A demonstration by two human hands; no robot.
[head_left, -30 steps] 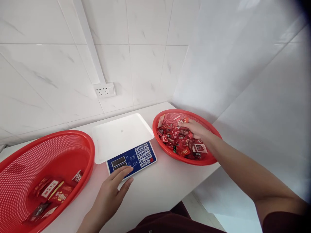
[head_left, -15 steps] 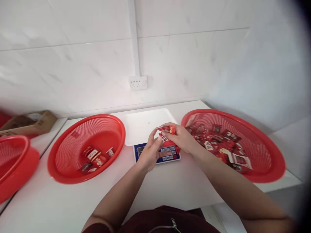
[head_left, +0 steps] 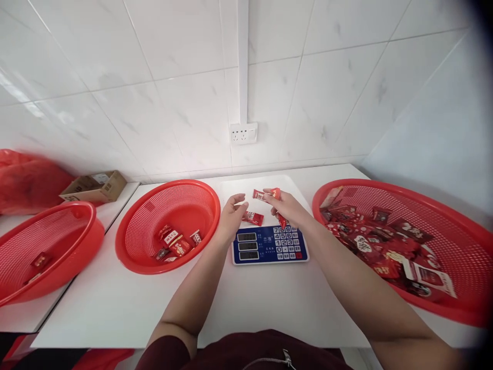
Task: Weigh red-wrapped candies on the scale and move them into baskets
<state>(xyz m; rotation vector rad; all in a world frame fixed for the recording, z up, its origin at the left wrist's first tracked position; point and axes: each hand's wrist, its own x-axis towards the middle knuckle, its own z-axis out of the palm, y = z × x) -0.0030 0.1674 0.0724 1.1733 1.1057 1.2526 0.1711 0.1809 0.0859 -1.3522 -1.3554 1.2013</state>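
Observation:
My left hand (head_left: 231, 215) is at the left side of the scale's white tray (head_left: 239, 186), thumb and fingers apart. Just right of its thumb a red snack packet (head_left: 253, 218) shows over the tray; whether it touches the hand I cannot tell. My right hand (head_left: 287, 205) pinches a red-and-orange snack packet (head_left: 260, 195) above the tray. Another red packet (head_left: 282, 221) shows under that hand, partly hidden by it. The scale's blue panel (head_left: 267, 246), with keys and small displays, faces me below both hands.
A red basket (head_left: 472, 257) heaped with red packets stands to the right. To the left is another red basket (head_left: 129, 226) with several packets; a third (head_left: 82, 241) sits farther left. Behind are a cardboard box (head_left: 96, 189) and a red plastic bag (head_left: 31, 180).
My view has turned left, so things appear farther right. My hands, close together over the packets before, have moved apart, and a red packet now shows between them.

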